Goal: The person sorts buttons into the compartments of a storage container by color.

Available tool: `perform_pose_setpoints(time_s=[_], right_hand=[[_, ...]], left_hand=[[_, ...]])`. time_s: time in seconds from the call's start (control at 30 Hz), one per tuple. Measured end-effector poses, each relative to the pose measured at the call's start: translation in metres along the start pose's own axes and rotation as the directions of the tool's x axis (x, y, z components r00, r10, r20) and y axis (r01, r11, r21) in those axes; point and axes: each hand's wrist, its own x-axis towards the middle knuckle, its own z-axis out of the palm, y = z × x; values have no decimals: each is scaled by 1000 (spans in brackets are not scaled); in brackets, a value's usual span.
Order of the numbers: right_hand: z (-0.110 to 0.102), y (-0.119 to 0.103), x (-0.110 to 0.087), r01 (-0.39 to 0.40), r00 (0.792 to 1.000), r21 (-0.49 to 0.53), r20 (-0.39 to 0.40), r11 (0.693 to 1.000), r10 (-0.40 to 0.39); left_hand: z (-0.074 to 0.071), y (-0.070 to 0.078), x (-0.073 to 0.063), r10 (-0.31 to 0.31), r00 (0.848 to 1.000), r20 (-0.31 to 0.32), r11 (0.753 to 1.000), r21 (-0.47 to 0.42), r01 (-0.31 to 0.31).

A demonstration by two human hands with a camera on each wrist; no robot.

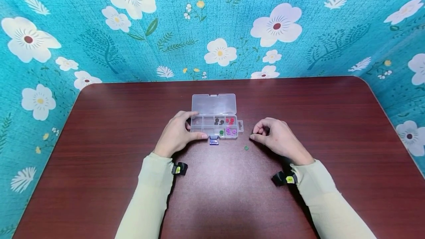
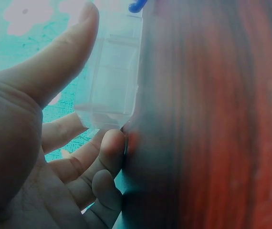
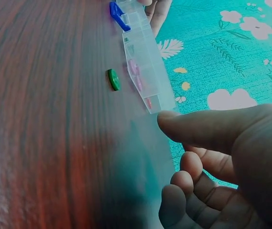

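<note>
A clear plastic compartment box (image 1: 197, 130) lies on the table with its lid (image 1: 214, 104) raised at the back. My left hand (image 1: 176, 132) grips its left end, thumb along the front edge and fingers around the far side. Black buttons (image 1: 219, 121), red buttons (image 1: 230, 120), purple buttons (image 1: 231, 132) and green (image 1: 221, 132) sit in separate compartments. My right hand (image 1: 273, 135) is right of the box, fingers curled, thumb and forefinger tips close together; I cannot tell whether they pinch something. Just in front lies a loose green button (image 3: 113, 79).
A blue latch (image 1: 214, 141) hangs off the box's front edge, and a clear hanging tab (image 1: 240, 125) juts from its right end. The dark red wooden table (image 1: 113, 128) meets a blue flowered cloth (image 1: 186, 21) at the back and sides.
</note>
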Motion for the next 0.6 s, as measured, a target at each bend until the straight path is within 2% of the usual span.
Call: perform_pose_setpoints(time_s=[0.6], right_hand=[[3,-13,4,100,994,46,-46,994,-98]], left_hand=[[-1,0,0,10,1000,-8,1000,-7,-10]])
